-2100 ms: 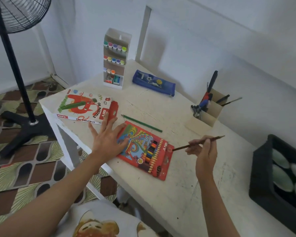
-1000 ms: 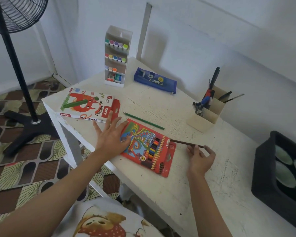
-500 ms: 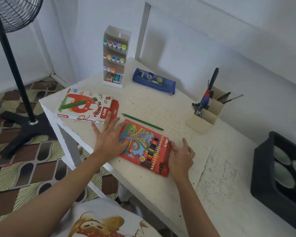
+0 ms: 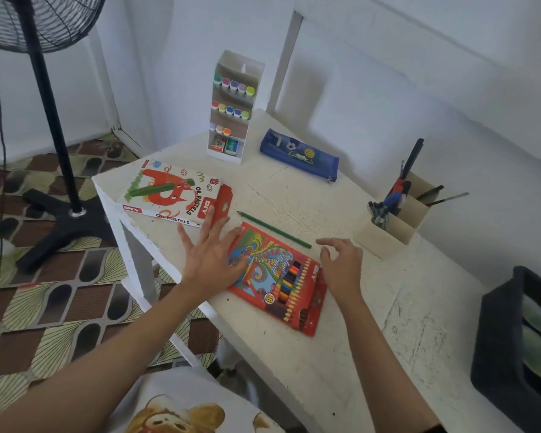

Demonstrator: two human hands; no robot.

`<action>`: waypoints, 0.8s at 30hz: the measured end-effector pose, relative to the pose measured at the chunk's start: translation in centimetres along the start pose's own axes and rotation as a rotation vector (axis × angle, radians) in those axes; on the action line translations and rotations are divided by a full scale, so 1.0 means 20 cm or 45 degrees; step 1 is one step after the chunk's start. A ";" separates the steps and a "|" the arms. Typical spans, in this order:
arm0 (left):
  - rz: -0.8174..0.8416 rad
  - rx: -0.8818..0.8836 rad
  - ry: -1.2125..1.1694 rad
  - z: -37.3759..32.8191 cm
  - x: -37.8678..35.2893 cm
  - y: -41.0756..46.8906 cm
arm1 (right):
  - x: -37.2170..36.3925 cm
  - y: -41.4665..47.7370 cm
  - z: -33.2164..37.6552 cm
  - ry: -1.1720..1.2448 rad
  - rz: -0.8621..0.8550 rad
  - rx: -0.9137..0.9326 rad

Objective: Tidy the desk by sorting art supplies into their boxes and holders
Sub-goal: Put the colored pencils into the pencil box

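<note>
- The coloured pencil box (image 4: pixel 278 278) lies flat near the front edge of the table (image 4: pixel 434 307).
- Your left hand (image 4: pixel 211 260) rests flat on its 9 o'clock end, fingers straight and spread.
- Your right hand (image 4: pixel 341 264) is at its 3 o'clock end, fingers loosely curled, holding nothing.
- A green pencil (image 4: pixel 274 229) lies loose just beyond the box, at 12 o'clock.
- The oil pastels box (image 4: pixel 169 195) is at 10 o'clock, and the pen holder (image 4: pixel 394 220) at 2 o'clock.

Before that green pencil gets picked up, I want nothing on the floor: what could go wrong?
The green pencil lies loose; the right hand beside its end could knock it rolling. The pencil box sits close to the desk edge, pinned only by the left hand; a push might slide it off.
</note>
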State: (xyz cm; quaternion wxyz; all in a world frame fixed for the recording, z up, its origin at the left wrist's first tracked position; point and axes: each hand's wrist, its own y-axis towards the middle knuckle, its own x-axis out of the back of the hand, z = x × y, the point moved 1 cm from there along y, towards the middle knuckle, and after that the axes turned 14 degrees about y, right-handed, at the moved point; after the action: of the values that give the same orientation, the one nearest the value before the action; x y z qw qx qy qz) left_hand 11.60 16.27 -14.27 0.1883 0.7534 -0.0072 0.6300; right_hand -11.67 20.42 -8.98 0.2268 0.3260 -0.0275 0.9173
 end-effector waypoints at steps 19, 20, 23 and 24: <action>-0.004 0.027 0.015 0.00 0.02 0.00 | -0.09 0.22 0.11 0.169 0.119 0.196; -0.001 0.026 0.021 0.00 0.01 0.00 | -0.04 0.21 0.11 0.215 0.085 0.177; 0.015 0.019 0.032 0.00 0.01 0.00 | 0.10 0.13 0.06 0.296 0.056 0.047; 0.012 0.019 0.036 0.00 0.01 0.00 | 0.13 0.09 0.04 0.321 0.076 -0.007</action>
State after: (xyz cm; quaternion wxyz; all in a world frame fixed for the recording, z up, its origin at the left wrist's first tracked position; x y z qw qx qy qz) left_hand 11.66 16.25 -14.14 0.1799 0.7457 -0.0036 0.6416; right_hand -13.88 19.71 -6.57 0.2018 0.2066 -0.0110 0.9573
